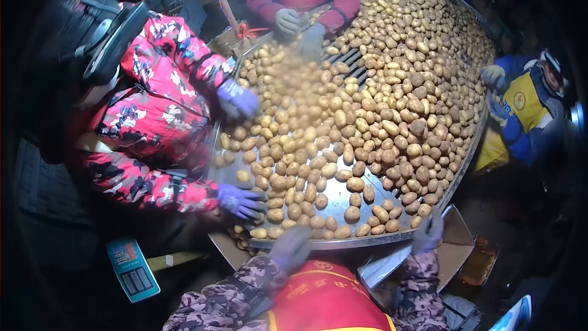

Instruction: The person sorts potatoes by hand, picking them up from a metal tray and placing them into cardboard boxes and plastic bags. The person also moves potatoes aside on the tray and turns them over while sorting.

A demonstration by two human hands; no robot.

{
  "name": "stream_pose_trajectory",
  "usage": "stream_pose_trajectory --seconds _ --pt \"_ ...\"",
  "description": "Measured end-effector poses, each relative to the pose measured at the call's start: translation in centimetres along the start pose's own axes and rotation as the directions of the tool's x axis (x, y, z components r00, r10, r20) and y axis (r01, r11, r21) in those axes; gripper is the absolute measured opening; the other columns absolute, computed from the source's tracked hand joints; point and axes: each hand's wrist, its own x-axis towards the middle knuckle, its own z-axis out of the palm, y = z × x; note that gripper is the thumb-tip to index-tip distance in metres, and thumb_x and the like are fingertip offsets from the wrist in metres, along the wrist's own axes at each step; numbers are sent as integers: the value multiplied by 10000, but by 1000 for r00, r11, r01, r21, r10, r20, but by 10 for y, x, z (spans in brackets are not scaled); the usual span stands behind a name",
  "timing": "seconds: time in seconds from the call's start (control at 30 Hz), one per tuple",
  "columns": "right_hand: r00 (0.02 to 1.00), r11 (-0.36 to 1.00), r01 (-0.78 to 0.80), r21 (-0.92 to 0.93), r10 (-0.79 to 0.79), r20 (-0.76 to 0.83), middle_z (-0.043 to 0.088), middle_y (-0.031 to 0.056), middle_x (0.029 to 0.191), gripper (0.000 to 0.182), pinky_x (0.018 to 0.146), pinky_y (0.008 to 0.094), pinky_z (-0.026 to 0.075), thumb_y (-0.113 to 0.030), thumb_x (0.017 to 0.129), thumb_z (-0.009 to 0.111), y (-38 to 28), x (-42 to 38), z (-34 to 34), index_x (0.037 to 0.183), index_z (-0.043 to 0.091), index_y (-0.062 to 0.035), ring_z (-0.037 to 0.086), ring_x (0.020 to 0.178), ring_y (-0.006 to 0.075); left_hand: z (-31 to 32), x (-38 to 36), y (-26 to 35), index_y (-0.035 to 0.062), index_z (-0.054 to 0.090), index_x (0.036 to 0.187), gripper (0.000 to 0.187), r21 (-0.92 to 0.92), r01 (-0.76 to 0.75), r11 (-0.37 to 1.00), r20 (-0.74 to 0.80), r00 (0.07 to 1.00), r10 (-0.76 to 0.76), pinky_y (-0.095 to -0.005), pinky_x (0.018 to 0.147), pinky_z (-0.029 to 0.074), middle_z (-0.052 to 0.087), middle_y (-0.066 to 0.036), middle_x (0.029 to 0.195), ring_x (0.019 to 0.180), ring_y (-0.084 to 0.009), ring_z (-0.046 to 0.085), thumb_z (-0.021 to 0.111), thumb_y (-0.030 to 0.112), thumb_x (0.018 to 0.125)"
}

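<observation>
Head view, potatoes: heaped on the metal table, sparser toward its near edge.
Left hand: blurred, at the near edge; cannot tell its grip.
Right hand: by the near right corner; grip also unclear.
Co-worker's glove: left edge, fingers spread.

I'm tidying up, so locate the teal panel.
Head view, lower left: the teal panel shows below the pink sleeve, left of the wearer's left hand.

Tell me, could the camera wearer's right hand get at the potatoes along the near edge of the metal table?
Probably yes: the right hand is at the near rim of the metal table, close beside the nearest potatoes, and nothing visible blocks the way.
</observation>
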Motion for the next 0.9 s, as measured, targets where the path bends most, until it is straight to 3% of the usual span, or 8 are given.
stream_pose_trajectory --seconds 0.17,0.33,0.43,0.5,0.57,0.67,0.83,0.9 --pt "867 763 487 -426 -364 340 657 233 1179 329 1015 512 478 -102 865 692 -18 -13 69 1174 653 6 603 1149 435 -22 0 -43 235 575 1417 544 367 -73 927 399 913 -87 -613 1129 352 513 -139 1470 1396 -450 420 698 367 903" --pt "889 753 432 -497 -261 377 656 213 1228 375 1058 576 437 -197 867 713 3 -15 70 1197 666 -27 571 1219 444 -46 1 -80 243 504 1528 697 571 346 745 28 898 -439 -623 1209 277 361 -179 1631 1528 -486 242 674 502 904" --pt "892 767 421 -485 -251 376 655 214 1223 352 1055 582 435 -190 876 702 2 -15 70 1184 665 -23 572 1212 447 -21 -6 -70 259 457 1543 791 639 362 679 -53 901 -430 -656 1119 357 372 -235 1589 1408 -549 353 699 550 849" --pt "884 770 431 -471 -257 390 648 221 1201 322 1047 564 442 -175 898 671 -6 -12 69 1180 654 -21 569 1192 451 -27 0 -27 184 458 1523 783 626 276 729 179 859 -479 -638 1122 352 331 -275 1582 1387 -539 364 707 499 851" --pt "877 739 453 -498 -269 398 639 222 1155 282 1020 532 457 -129 906 646 -17 -12 68 1165 640 -18 580 1128 441 -23 -4 -29 147 511 1466 725 349 193 917 268 917 -295 -627 1135 351 381 -282 1541 1375 -537 386 745 419 835" --pt "875 742 452 -496 -259 410 633 220 1157 272 1025 544 441 -141 923 620 -18 -12 68 1169 649 -27 573 1131 435 -19 35 -36 121 560 1403 651 323 26 946 192 977 -92 -631 1133 351 442 -281 1491 1349 -543 415 769 335 824" --pt "891 745 410 -526 -206 404 633 237 1235 295 1083 555 415 -168 960 606 -21 -15 64 1220 655 -36 543 1220 453 -14 147 -81 107 560 1404 654 562 299 771 -193 954 -230 -625 1111 371 455 -254 1495 1357 -509 407 718 436 861" --pt "902 735 387 -556 -175 395 634 237 1265 306 1101 557 408 -176 969 606 -14 -18 63 1239 651 -38 528 1258 462 -6 177 -106 119 546 1438 677 498 344 796 -156 939 -308 -633 1146 336 411 -258 1534 1387 -522 372 700 473 882"
